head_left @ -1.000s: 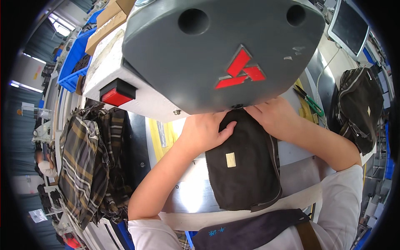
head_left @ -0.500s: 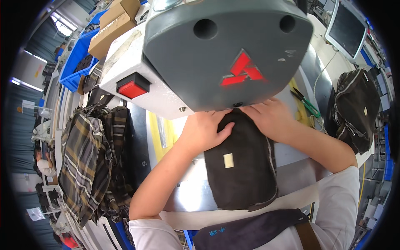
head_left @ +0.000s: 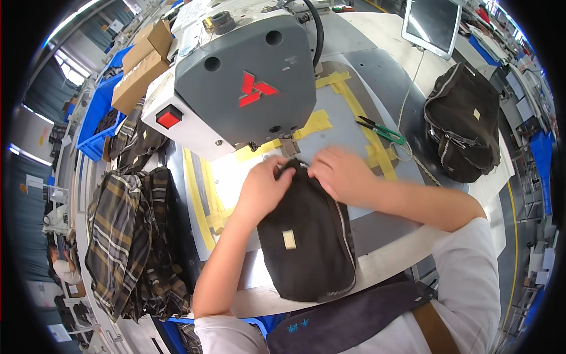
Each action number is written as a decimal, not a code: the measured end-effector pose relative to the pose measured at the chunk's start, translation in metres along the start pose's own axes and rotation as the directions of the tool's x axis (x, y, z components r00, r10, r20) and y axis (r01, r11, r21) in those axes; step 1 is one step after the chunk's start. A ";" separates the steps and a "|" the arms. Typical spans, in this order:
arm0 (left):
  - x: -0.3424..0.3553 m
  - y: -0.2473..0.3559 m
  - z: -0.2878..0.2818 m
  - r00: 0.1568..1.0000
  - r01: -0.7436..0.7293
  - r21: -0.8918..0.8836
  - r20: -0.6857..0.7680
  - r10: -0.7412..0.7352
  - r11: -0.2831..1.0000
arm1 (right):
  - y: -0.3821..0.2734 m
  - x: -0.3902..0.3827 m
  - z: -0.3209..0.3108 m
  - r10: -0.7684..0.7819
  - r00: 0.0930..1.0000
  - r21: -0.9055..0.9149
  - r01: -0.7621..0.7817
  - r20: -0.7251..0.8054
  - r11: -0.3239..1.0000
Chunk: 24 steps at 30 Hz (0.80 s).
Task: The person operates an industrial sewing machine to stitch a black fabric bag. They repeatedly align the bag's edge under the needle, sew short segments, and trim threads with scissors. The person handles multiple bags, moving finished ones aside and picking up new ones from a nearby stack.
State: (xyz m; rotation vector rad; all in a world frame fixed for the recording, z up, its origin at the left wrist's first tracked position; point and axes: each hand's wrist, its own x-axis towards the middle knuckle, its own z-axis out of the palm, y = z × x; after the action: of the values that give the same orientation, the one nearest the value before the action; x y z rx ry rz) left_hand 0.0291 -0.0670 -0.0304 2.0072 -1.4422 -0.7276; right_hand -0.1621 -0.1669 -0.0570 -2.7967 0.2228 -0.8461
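Both hands are on the dark brown fabric pouch with a zip down its side and a small pale label (head_left: 306, 236), which lies flat on the grey bench (head_left: 383, 227) right in front of the person, its far end tucked up under the foot of the big grey industrial sewing machine (head_left: 247, 76). The left hand (head_left: 263, 189) has its fingers clenched on the pouch's far-left corner, and the right hand (head_left: 342, 176) is pinching the same far end from the right, fingers curled onto the fabric.

If you ask me, the trick here is keeping that top edge square to the yellow tape guide strips (head_left: 348, 106) on the plate, pulling the fabric taut between both hands so nothing bunches under the foot. Keep fingertips off to the sides of the needle area, and I'd watch that the zip doesn't ride under the seam line.

Around it: a pair of green-handled scissors (head_left: 380, 130) lies further right on the plate, a second dark brown bag (head_left: 466, 121) sits far right, and a pile of plaid fabric bags (head_left: 127, 236) hangs off the left.
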 end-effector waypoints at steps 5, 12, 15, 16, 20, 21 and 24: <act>-0.050 0.014 0.006 0.975 -0.039 -0.215 0.206 0.085 0.976 | -0.037 -0.048 -0.029 0.046 0.986 0.210 -0.079 0.159 0.975; -0.042 0.002 0.002 0.961 0.024 -0.269 0.272 0.052 0.963 | 0.055 -0.043 -0.061 0.357 0.932 -0.337 -0.358 -0.067 0.871; -0.041 0.003 0.004 0.962 0.019 -0.246 0.270 0.049 0.969 | 0.077 -0.058 -0.060 0.349 0.934 -0.485 -0.274 0.069 0.830; -0.041 0.003 0.003 0.962 0.019 -0.245 0.270 0.049 0.969 | 0.077 -0.054 -0.060 0.351 0.935 -0.474 -0.285 0.054 0.833; -0.040 0.001 0.001 0.960 0.010 -0.248 0.273 0.060 0.969 | 0.063 -0.031 -0.067 0.322 0.944 -0.445 -0.261 0.066 0.857; -0.040 0.000 0.001 0.960 0.007 -0.252 0.274 0.065 0.968 | 0.055 -0.024 -0.066 0.306 0.948 -0.441 -0.239 0.088 0.865; -0.038 0.000 0.001 0.958 0.019 -0.269 0.282 0.060 0.963 | 0.015 0.000 -0.059 0.186 0.957 -0.331 -0.106 0.221 0.938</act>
State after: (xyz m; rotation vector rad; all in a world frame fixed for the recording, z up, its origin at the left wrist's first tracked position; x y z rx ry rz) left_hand 0.0181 -0.0310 -0.0268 1.7263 -1.4294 -1.1799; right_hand -0.1967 -0.1907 -0.0129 -3.0941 0.5639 -0.4484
